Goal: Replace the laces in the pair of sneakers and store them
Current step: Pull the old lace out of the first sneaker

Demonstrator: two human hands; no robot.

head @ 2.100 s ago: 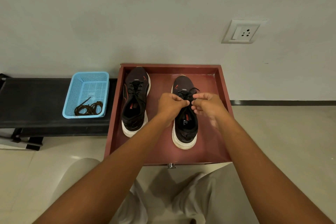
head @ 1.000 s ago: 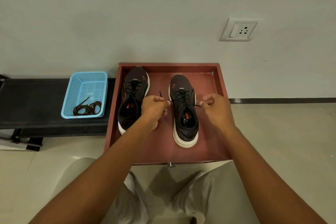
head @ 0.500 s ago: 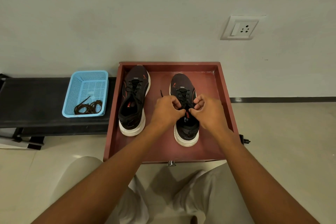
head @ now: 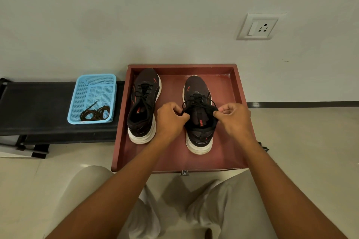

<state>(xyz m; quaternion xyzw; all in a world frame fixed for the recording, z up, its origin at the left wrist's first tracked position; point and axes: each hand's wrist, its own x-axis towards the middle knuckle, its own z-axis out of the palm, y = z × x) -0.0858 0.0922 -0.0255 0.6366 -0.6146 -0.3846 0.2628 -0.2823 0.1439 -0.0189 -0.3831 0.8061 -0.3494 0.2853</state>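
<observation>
Two black sneakers with white soles stand side by side in a dark red drawer (head: 238,91), toes toward the wall. The left sneaker (head: 143,104) is laced with a black lace. Over the right sneaker (head: 198,118) my left hand (head: 171,119) pinches one loop of its black lace (head: 196,101) at the collar's left side. My right hand (head: 234,117) pinches the other loop at the collar's right side. Both loops are drawn apart over the shoe's opening.
A light blue mesh basket (head: 91,87) with a coiled brown lace (head: 95,114) sits on a black bench (head: 37,108) left of the drawer. A wall socket (head: 258,27) is on the white wall behind. My knees in light trousers are below the drawer's front edge.
My hands, close together over the right sneaker's tongue half a second ago, have moved apart sideways, each drawing a lace loop outward.
</observation>
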